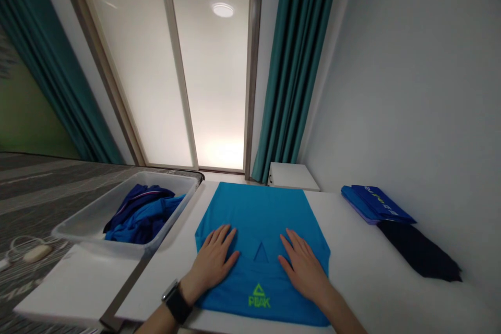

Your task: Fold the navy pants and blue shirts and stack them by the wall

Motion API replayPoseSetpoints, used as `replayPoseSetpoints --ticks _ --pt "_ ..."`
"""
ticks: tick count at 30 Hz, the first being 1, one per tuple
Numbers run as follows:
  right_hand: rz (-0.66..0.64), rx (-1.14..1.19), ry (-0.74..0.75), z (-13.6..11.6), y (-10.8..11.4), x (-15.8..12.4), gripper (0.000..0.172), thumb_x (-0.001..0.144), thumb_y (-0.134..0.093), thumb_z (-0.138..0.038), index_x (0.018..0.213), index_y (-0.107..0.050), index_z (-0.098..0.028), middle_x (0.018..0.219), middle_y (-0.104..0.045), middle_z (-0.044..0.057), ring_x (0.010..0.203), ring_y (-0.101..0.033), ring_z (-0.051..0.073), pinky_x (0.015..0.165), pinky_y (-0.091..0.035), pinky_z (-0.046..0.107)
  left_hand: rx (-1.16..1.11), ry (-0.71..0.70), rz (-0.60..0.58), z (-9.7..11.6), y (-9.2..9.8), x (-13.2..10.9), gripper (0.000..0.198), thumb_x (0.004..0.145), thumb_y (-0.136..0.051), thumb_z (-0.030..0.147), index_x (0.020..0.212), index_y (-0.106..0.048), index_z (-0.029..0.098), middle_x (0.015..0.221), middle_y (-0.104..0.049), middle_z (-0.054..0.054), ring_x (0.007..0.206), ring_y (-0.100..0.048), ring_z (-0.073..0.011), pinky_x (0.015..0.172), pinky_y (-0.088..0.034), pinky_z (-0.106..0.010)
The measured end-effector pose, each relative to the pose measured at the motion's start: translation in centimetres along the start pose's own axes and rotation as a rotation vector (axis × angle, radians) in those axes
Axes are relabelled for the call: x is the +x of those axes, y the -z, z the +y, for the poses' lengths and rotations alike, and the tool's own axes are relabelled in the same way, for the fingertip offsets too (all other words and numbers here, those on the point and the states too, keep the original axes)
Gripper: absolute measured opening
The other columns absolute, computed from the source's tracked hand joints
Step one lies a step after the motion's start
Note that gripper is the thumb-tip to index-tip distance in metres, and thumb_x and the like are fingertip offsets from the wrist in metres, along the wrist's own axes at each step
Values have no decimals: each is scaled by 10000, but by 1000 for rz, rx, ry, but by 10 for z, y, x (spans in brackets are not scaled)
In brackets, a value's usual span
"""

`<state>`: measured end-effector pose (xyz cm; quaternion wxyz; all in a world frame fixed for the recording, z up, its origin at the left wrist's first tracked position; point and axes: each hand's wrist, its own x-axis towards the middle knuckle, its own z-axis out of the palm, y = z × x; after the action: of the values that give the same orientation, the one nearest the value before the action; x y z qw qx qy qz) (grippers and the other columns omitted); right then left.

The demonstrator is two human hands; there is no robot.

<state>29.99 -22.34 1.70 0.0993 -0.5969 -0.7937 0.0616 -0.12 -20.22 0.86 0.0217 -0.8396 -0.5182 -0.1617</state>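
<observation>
A bright blue shirt (258,214) lies spread on the white table, its sides folded in and a green-yellow PEAK logo near the front edge. On its left part my left hand (215,255) rests flat, fingers stretched out, a dark watch (177,301) on the wrist. My right hand (303,266) lies palm down on the right part of the shirt, fingers apart. Neither hand grips the cloth. Between the hands a small triangular mark shows on the fabric.
To the left stands a translucent plastic bin (66,227) with crumpled blue clothes (146,214) in it. Folded blue garments (376,203) and a dark cloth (420,250) lie at the right by the wall. A white cabinet (293,176) stands beyond the white table (156,292).
</observation>
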Motion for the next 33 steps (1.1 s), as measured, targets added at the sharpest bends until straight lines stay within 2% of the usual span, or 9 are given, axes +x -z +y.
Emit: replayPoseSetpoints --ticks 4,12,17,21,25,30,33 --pt "-43 0 -28 -1 -6 -5 687 972 -210 -620 1517 -294 -211 1594 -228 61 1472 -185 254 1206 -132 478 41 -23 -13 -4 -9 -4 574 987 -349 550 1486 -383 269 1540 -381 -68 1400 -366 -281 1156 -268 -486" --pt "-93 26 -56 -6 -4 -24 663 971 -209 -617 1526 -239 -254 1602 -170 14 1478 -153 254 1207 -118 507 45 -10 -35 6 -1 -25 583 985 -351 551 1502 -349 281 1552 -354 -56 1403 -362 -295 1151 -273 -509" --pt "-146 63 -66 -6 4 -24 670 965 -219 -628 1522 -258 -258 1598 -193 14 1476 -163 261 1207 -104 520 -41 39 -83 7 9 -20 549 979 -371 544 1453 -442 276 1512 -427 -63 1371 -410 -304 1127 -324 -521" --pt "-134 99 -23 2 14 -6 634 978 -214 -602 1499 -336 -262 1569 -301 23 1456 -242 245 1207 -132 500 -125 101 -94 -4 19 5 494 998 -342 493 1408 -496 265 1446 -513 -57 1327 -467 -265 1113 -365 -475" --pt "-84 91 -5 22 19 30 628 986 -223 -570 1499 -345 -230 1573 -293 33 1458 -237 232 1209 -137 471 -125 100 -98 -28 18 45 540 985 -367 465 1452 -437 204 1492 -453 -88 1367 -421 -265 1136 -336 -454" --pt "-88 32 -85 61 5 87 633 986 -226 -488 1501 -336 -137 1580 -262 84 1462 -221 230 1204 -146 439 5 199 -141 -61 6 100 576 976 -374 405 1473 -389 115 1536 -373 -127 1421 -336 -260 1170 -267 -427" --pt "-72 -30 -152 84 -7 112 641 974 -223 -470 1510 -314 -132 1587 -248 85 1464 -212 226 1200 -153 428 73 287 -175 -77 -4 120 586 977 -370 383 1488 -354 97 1559 -318 -133 1444 -288 -261 1174 -247 -434"
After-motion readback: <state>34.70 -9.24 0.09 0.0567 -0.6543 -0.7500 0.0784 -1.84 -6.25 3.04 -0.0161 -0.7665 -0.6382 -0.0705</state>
